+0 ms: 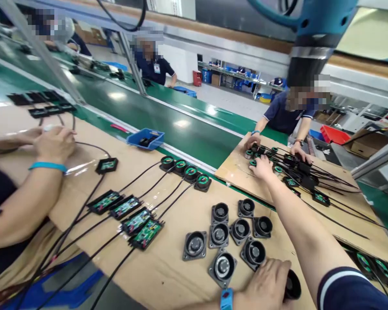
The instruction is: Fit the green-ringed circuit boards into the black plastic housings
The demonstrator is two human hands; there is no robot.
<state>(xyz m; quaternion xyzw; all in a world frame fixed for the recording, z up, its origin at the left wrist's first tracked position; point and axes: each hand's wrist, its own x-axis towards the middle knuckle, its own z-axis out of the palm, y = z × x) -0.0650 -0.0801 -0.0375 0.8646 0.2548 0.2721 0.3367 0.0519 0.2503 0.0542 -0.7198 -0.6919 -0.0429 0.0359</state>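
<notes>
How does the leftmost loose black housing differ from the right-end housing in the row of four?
Inside: the leftmost loose housing shows a dark cup with a grey centre; the right-end housing shows green with thin wires.
Cable: the loose one shows none; the row one has a black cable running to a circuit-board tray.
Both have black, square-flanged bodies.

Workshop crossed by a green belt [168,114]
Light [181,123] is reflected along it; beyond, a pale floor [218,95] is lined by a far worktop [226,71].
</notes>
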